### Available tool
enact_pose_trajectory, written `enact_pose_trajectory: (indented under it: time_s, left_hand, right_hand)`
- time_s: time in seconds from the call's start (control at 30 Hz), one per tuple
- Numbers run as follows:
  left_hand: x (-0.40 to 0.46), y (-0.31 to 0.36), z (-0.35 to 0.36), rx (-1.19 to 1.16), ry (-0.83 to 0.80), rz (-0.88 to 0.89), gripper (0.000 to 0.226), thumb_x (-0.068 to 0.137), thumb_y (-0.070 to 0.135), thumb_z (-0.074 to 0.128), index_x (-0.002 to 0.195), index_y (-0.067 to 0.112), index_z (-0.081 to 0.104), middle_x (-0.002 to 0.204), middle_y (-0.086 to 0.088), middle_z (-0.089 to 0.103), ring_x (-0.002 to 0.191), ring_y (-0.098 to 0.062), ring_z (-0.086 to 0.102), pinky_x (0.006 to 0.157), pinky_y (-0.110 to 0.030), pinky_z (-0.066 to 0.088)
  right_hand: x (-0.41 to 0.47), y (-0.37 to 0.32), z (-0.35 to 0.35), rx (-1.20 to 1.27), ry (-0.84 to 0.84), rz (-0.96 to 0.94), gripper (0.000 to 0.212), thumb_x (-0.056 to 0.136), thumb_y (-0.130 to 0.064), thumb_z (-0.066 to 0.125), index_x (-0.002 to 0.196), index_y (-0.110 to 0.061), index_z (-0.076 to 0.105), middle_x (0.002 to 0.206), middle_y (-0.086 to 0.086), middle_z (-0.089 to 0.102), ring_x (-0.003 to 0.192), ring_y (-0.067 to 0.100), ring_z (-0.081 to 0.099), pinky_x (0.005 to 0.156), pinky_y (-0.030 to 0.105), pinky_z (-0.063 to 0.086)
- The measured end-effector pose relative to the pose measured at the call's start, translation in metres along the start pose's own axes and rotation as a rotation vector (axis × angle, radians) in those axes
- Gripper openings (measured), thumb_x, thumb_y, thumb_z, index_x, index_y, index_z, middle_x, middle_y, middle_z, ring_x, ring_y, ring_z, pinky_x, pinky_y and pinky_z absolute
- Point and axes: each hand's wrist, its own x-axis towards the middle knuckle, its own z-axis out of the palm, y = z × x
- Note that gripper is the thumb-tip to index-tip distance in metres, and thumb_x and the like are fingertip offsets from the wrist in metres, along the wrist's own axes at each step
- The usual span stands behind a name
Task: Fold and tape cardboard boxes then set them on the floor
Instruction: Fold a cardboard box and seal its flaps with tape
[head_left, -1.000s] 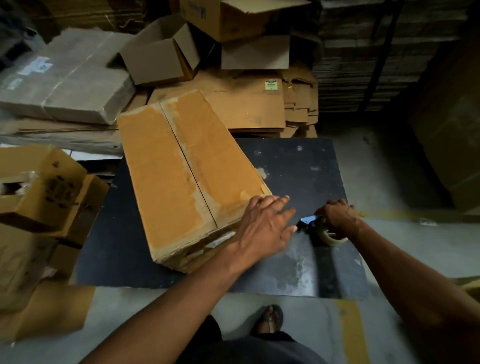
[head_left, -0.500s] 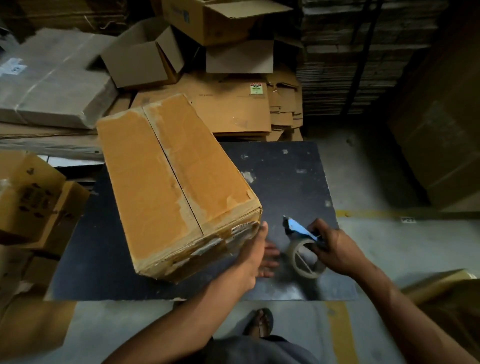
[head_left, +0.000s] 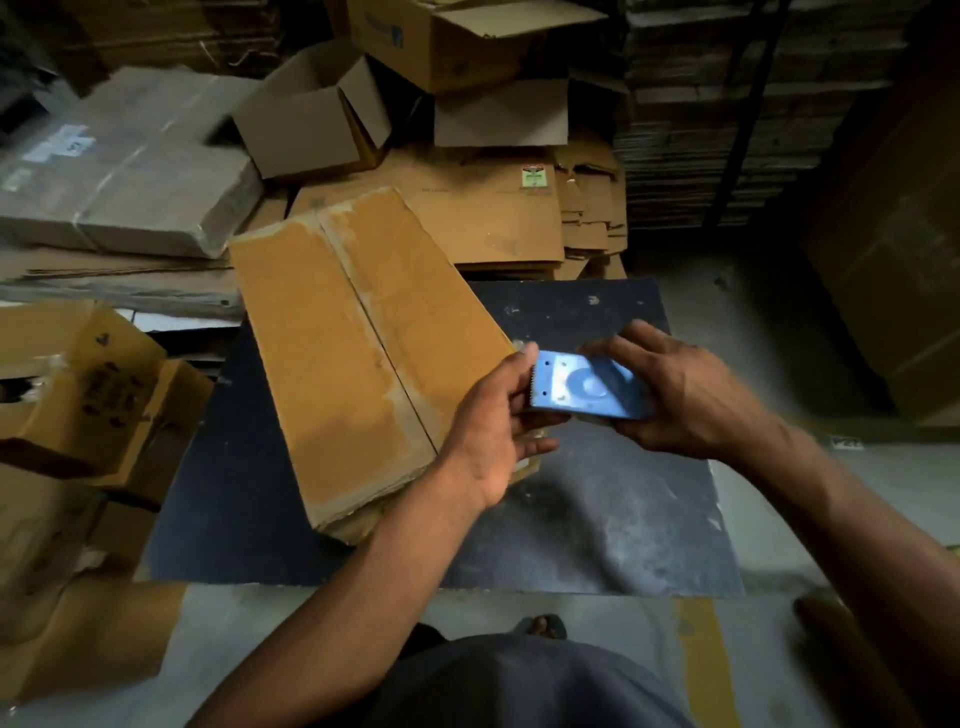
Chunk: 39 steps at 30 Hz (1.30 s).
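Both hands are holding a blue tape dispenser (head_left: 584, 387) above the dark counter (head_left: 597, 509): the right hand (head_left: 680, 389) is curling around its far end, and the left hand (head_left: 493, 423) is pinching its serrated edge, seemingly picking at the tape, though blur hides that. Just left of them, the cardboard box (head_left: 363, 353) is lying on the counter, flaps closed, its orange-brown top scuffed pale along the centre seam and edges.

labels — none legible | sticker on flattened cardboard (head_left: 533, 178) — too blurred
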Motion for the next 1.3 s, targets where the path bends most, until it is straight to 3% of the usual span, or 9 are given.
enact_pose_trajectory:
  time_s: [0.17,0.3,0.4,0.53,0.73,0.87,1.0,1.3]
  left_hand:
    - [-0.039,0.006,-0.071,-0.267,0.151,0.018,0.039,0.102,0.048,0.05,0.113,0.018,0.073,0.105,-0.008,0.077,0.083,-0.025,0.072,0.072,-0.038,0.048]
    - [-0.066,-0.004,-0.107,-0.424,0.404,0.032,0.027,0.104,0.031,0.053,0.111,0.013,0.072,0.098,-0.011,0.077,0.08,-0.024,0.069,0.066,-0.037,0.047]
    - [-0.077,-0.012,-0.129,-0.368,0.614,0.061,0.024,0.106,0.017,0.051,0.103,0.01,0.073,0.083,-0.01,0.077,0.067,-0.02,0.07,0.058,-0.032,0.049]
    - [-0.087,-0.026,-0.162,-0.184,0.805,0.167,0.022,0.107,0.022,0.058,0.093,0.011,0.072,0.068,-0.008,0.075,0.05,-0.015,0.067,0.048,-0.024,0.049]
    - [-0.11,-0.058,-0.205,-0.241,0.846,0.156,0.026,0.106,0.022,0.058,0.096,0.004,0.073,0.071,-0.007,0.077,0.048,-0.011,0.063,0.045,-0.021,0.047]
    - [-0.113,-0.079,-0.203,-0.314,0.791,0.13,0.027,0.105,0.023,0.061,0.1,0.0,0.073,0.077,-0.011,0.078,0.047,-0.014,0.06,0.042,-0.022,0.044]
    - [-0.109,-0.087,-0.208,-0.305,0.831,0.117,0.025,0.095,0.032,0.075,0.093,0.007,0.074,0.079,-0.009,0.078,0.051,-0.016,0.06,0.047,-0.026,0.042]
    - [-0.094,-0.104,-0.22,-0.295,0.819,0.153,0.026,0.099,0.031,0.07,0.091,0.006,0.072,0.075,-0.007,0.077,0.044,-0.013,0.057,0.041,-0.021,0.04]
  right_hand:
    - [0.052,-0.062,-0.011,0.154,-0.053,-0.263,0.076,0.073,-0.059,0.079,0.14,-0.041,0.048,0.116,-0.01,0.055,0.098,0.018,0.064,0.076,0.042,0.057]
    - [0.094,-0.118,-0.005,0.14,-0.171,-0.441,0.081,0.071,-0.055,0.077,0.144,-0.044,0.043,0.119,-0.012,0.055,0.104,0.019,0.062,0.08,0.045,0.056]
    - [0.116,-0.155,0.003,0.091,-0.245,-0.561,0.083,0.073,-0.06,0.071,0.148,-0.047,0.039,0.118,-0.009,0.053,0.103,0.023,0.062,0.082,0.044,0.056]
    - [0.127,-0.181,0.012,0.017,-0.365,-0.661,0.072,0.083,-0.054,0.076,0.148,-0.054,0.044,0.118,-0.005,0.046,0.092,0.02,0.06,0.082,0.033,0.05]
    - [0.128,-0.155,0.003,-0.079,-0.477,-0.646,0.062,0.087,-0.066,0.066,0.143,-0.067,0.039,0.111,-0.012,0.054,0.091,0.006,0.055,0.078,0.031,0.052]
    - [0.127,-0.157,0.004,-0.179,-0.538,-0.648,0.069,0.085,-0.057,0.074,0.144,-0.066,0.039,0.104,-0.014,0.053,0.085,0.006,0.052,0.071,0.031,0.05]
    - [0.128,-0.169,0.012,-0.226,-0.552,-0.616,0.072,0.083,-0.055,0.077,0.142,-0.067,0.039,0.107,-0.013,0.054,0.09,0.009,0.056,0.073,0.034,0.053]
    - [0.127,-0.189,0.015,-0.313,-0.586,-0.554,0.066,0.09,-0.051,0.072,0.144,-0.066,0.036,0.108,-0.009,0.053,0.092,0.012,0.056,0.074,0.034,0.053]
